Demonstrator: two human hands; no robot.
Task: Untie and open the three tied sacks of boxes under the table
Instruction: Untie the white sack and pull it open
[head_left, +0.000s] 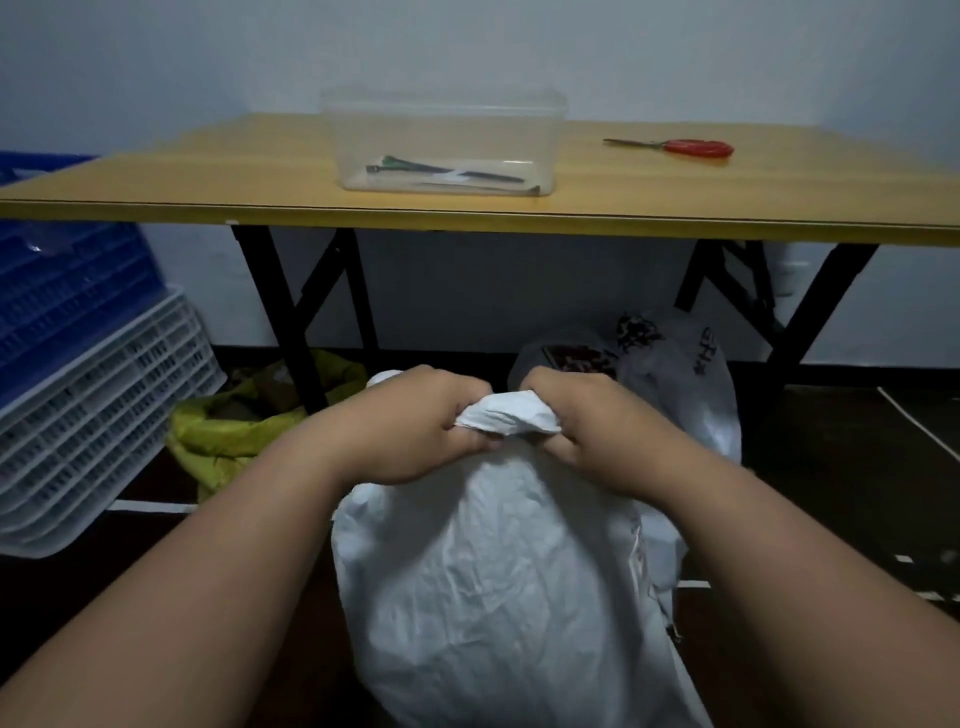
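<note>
Mid-step on one sack: untying, not yet opening. Left hand (410, 426) curled tight round the left side of the bunched neck (506, 420) of the white sack (498, 587); right hand (582, 423) curled round the right side, knuckles up, both gripping the same twisted wad of fabric. Hands nearly touching, the wad showing between them. No cord or tie visible from here, so impossible to tell whether a knot in the fabric itself or a hidden binding kept it closed.

Next move, as a guess: pulling the two hands apart, or working a thumb into the fold to loosen the twist, then spreading the mouth wide. Probably a firm, steady pull needed, since woven sacking tends to hold a crease.

White sack directly below both hands, standing upright on the floor, full and rounded, skin crumpled, a seam running down its right flank. Beyond the left hand, a yellow-green sack (234, 431) slumped by a black leg of the desk, mouth apparently already loose. Beyond the right hand, a pale sack (680, 395) with dark printing, something dark and patterned showing at its top; open or tied, hard to say.

Above and past the hands, on the desk (156, 182): a clear tub (447, 150) and red-handled scissors (685, 147), lying well apart.
</note>
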